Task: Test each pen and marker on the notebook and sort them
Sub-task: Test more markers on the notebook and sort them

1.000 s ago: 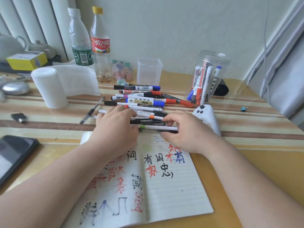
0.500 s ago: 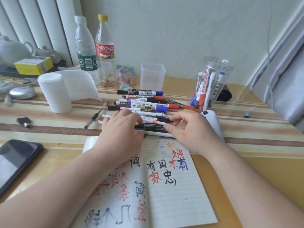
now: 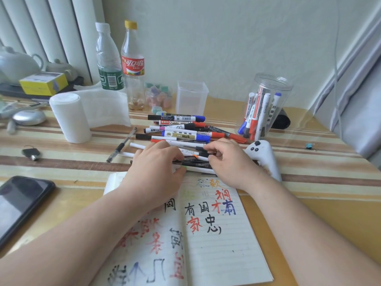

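Where the loose pile of coloured pens and markers [image 3: 181, 131] lies crosswise at mid-frame, just above the open lined notebook [image 3: 222, 244], the right hand [image 3: 228, 162] pinches the nearest pens' dark cap ends in a curled grip, while the left hand [image 3: 156, 168] covers their other ends, its grip unclear.

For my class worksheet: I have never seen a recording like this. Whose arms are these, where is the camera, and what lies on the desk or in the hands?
There is no machine. A person wears a camera on the head, and it looks down at their own arms. The left hand and right hand together clasp a bunch of pens above an open notebook full of test writing. Behind lie a pile of markers, a clear jar holding markers, a phone and a paper roll.
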The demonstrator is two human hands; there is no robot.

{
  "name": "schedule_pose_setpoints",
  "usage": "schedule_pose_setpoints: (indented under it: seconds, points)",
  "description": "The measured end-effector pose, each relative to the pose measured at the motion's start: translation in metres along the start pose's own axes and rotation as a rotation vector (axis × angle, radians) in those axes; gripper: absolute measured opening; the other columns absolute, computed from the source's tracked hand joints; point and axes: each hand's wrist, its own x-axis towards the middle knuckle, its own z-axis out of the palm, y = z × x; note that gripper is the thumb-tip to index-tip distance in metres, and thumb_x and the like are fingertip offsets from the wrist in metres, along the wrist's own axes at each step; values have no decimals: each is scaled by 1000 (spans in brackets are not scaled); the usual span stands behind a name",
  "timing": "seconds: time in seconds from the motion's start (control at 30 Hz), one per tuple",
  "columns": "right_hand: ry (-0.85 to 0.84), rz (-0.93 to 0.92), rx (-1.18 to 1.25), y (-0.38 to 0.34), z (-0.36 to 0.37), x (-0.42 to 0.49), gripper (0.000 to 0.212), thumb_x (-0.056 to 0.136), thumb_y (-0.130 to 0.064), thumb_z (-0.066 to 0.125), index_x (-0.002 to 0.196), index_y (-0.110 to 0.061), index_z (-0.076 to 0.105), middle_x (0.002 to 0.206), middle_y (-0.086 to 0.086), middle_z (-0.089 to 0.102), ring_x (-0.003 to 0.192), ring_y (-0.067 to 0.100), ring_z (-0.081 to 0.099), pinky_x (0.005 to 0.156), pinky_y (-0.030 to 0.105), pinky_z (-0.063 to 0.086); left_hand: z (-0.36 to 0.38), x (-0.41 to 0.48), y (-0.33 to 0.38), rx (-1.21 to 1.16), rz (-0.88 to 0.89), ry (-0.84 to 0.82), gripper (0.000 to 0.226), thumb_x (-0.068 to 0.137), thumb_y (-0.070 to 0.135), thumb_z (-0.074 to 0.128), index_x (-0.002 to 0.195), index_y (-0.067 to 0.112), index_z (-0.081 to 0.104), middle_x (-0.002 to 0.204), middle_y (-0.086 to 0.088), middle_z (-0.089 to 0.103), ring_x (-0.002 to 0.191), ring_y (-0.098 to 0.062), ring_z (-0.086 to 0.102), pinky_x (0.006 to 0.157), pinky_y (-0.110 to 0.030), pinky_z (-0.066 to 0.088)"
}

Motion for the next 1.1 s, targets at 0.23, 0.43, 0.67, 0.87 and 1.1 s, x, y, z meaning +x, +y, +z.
schedule_pose_setpoints:
  seconds: [0.23, 0.43, 0.67, 0.87, 1.1]
  points:
    - [-69, 41, 8, -2, -7, -2, 16, 94, -18, 54, 104, -26, 64, 98, -18, 51, 108, 12, 47, 98, 35, 44, -2, -2, 3, -31, 9, -36, 29, 93, 40, 65, 119, 30, 66, 111, 14, 54, 107, -11, 52, 93, -29, 46]
    - [-26, 10, 79, -4, -6, -8, 14, 96, -18, 58, 102, -31, 57, 100, -14, 57, 91, 1, 54, 77, 22, 44, -2, -2, 1, -42, 7, -39, 27, 92, 41, 66, 118, 30, 66, 112, 14, 54, 106, -10, 51, 91, -27, 46]
    - [127, -8, 154, -3, -9, -10, 11, 91, -24, 73, 100, -31, 70, 89, -16, 65, 80, -3, 59, 68, 11, 44, -5, -2, 5, -42, 78, -81, 19, 83, 50, 74, 92, 39, 62, 96, 18, 49, 100, -9, 48, 91, -30, 44]
    - [222, 304, 1444, -9, -30, -20, 15, 90, 5, 54, 80, -6, 56, 72, 18, 67, 59, 18, 55, 48, 23, 41, -3, -1, 3, -57, 110, -74, 10, 89, 43, 69, 86, 35, 64, 86, 20, 55, 92, -8, 52, 88, -30, 44]
    - [-361, 288, 1506, -13, -24, -38, 32, 84, 0, 63, 115, -7, 65, 98, 17, 73, 83, 23, 68, 59, 27, 53, -2, -3, 1, -453, 183, -35, 40, 97, 62, 45, 106, 34, 73, 95, 18, 69, 98, -3, 62, 85, -32, 51]
